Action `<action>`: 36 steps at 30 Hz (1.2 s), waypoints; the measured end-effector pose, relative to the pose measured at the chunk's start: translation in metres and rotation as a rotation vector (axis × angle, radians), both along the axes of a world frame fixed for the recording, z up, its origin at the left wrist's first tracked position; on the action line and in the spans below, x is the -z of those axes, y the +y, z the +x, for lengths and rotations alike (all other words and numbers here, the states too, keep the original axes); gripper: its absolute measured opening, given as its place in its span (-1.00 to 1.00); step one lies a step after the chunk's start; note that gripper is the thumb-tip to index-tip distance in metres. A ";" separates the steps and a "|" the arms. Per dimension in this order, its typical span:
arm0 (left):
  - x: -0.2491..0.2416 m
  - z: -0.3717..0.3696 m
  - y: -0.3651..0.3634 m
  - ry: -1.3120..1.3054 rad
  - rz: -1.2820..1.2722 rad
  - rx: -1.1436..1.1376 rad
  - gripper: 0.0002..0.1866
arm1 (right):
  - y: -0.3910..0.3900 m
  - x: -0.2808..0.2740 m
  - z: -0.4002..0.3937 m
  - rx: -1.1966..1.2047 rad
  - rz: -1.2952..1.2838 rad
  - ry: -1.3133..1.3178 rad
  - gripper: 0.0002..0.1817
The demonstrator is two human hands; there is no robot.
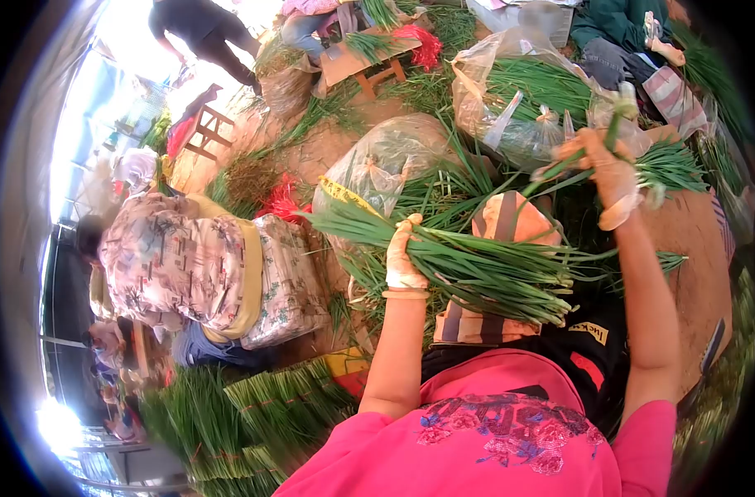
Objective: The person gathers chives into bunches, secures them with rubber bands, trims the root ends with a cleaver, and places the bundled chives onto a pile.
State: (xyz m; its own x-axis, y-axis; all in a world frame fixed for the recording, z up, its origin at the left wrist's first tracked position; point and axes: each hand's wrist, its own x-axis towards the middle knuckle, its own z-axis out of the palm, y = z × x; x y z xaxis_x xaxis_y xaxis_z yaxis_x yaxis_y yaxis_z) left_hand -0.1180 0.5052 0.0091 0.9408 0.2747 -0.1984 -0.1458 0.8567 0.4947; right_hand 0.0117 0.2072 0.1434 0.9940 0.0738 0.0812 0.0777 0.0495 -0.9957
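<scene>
My left hand (404, 255), in a pale glove, is wrapped round a thick bunch of garlic chives (493, 267). Their long leaves point left and the pale cut ends lie to the right, above my lap. Raised at the right, my gloved right hand (611, 178) is closed on a few chive stalks (614, 128), apart from the bunch. A striped cloth (485, 325) covers part of my lap beneath the bunch. Beside my right arm stands a brown board (699, 269), with more chives (669, 166) at its far end.
Ahead are a clear plastic bag of chives (536, 87) and another plastic bag (394, 153). Red ties (285, 199) lie on the ground. A person in a patterned top (175, 253) sits at left, near stacked chive bundles (286, 402). Other people and a wooden stool (209, 132) are farther off.
</scene>
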 end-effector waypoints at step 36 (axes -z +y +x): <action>0.079 -0.030 0.023 0.234 -0.077 -0.002 -0.45 | -0.232 -0.170 -0.085 0.661 -0.722 -0.643 -0.67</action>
